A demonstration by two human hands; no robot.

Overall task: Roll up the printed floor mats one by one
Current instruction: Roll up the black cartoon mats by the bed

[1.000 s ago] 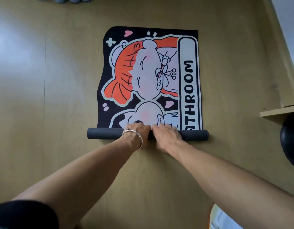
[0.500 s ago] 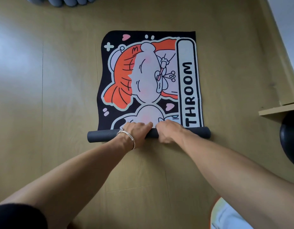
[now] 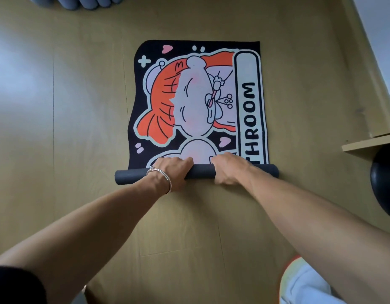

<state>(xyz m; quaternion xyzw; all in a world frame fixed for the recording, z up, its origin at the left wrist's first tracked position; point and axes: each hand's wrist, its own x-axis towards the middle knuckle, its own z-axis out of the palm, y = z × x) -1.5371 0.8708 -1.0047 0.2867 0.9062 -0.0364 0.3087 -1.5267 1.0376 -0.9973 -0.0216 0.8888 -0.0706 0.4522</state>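
A printed floor mat with an orange-haired cartoon figure and the letters "THROOM" lies flat on the wooden floor. Its near end is wound into a dark grey roll lying crosswise. My left hand, with a silver bracelet at the wrist, grips the roll left of the middle, fingers curled over its top. My right hand grips the roll right of the middle in the same way. A short stretch of bare roll shows between the two hands.
Several rolled grey-blue mats lie at the top edge. A wooden shelf edge and a round black object are at the right. Another printed mat shows at the bottom right. Skirting runs along the right wall.
The roll has advanced away from me over the mat, covering more of the lettering. Both hands have moved apart along the roll.
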